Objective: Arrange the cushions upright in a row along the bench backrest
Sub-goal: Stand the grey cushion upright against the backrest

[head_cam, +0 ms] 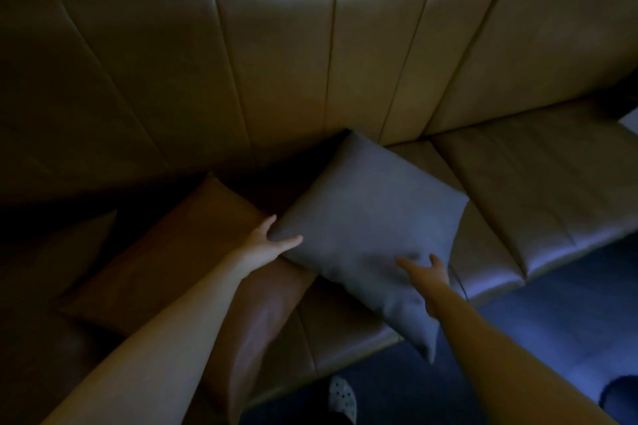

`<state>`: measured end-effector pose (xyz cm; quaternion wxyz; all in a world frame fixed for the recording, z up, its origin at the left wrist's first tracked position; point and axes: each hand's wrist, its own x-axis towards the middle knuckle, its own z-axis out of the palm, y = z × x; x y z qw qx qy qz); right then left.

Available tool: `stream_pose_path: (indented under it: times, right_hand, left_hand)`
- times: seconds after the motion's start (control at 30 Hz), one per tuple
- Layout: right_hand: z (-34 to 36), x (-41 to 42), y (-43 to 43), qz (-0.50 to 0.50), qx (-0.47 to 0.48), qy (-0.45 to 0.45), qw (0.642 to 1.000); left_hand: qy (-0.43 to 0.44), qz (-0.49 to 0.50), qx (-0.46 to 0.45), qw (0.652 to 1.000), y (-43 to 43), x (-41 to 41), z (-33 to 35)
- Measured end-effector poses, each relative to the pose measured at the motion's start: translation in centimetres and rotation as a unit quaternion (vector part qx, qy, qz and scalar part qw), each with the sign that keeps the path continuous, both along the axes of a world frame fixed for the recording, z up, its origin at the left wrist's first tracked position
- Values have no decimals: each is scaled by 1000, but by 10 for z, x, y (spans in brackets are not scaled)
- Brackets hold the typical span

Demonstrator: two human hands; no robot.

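Note:
A grey square cushion lies tilted on the brown leather bench seat, one corner touching the backrest, another hanging past the front edge. My left hand grips its left corner, thumb on top. My right hand rests on its lower right edge, fingers spread and curling around it. A brown cushion lies flat to the left, partly under the grey one and under my left forearm. Another dark cushion lies at the far left in shadow.
The scene is dim. Dark blue floor runs along the bench front at the right. A light perforated shoe shows at the bottom. The bench seat continues to the right of the grey cushion.

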<state>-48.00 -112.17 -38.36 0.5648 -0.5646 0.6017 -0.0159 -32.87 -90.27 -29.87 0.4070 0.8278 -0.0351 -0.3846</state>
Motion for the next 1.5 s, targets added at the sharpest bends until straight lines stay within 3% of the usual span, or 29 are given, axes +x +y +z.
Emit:
stream_pose_path:
  times: [0.17, 0.4, 0.5, 0.6, 0.93, 1.17, 1.37, 1.5]
  right_hand:
    - [-26, -10, -50, -13, 58, 18, 998]
    - [-70, -18, -76, -75, 129, -66, 987]
    - [-103, -27, -85, -97, 170, -58, 979]
    - [-73, -20, -81, -113, 170, -53, 977]
    - [-22, -26, -120, -187, 90, -51, 977]
    - [-43, -29, -135, -222, 55, -68, 971]
    - [-83, -31, -128, -146, 82, -54, 984]
    - [-82, -29, -128, -136, 70, -33, 988]
  left_hand:
    - [15, 27, 19, 999, -33, 16, -59]
    - [22, 30, 110, 993, -61, 44, -114]
    - [1, 92, 92, 992, -67, 38, -113]
    - [-24, 113, 56, 992, -72, 34, -114]
    - [-42, 40, -41, 997, -125, 39, -87]
    - [-87, -49, 91, 991, -156, 61, -129]
    - [-111, -106, 208, 966, -164, 43, -161]
    - [-131, -65, 197, 969, -159, 29, -170]
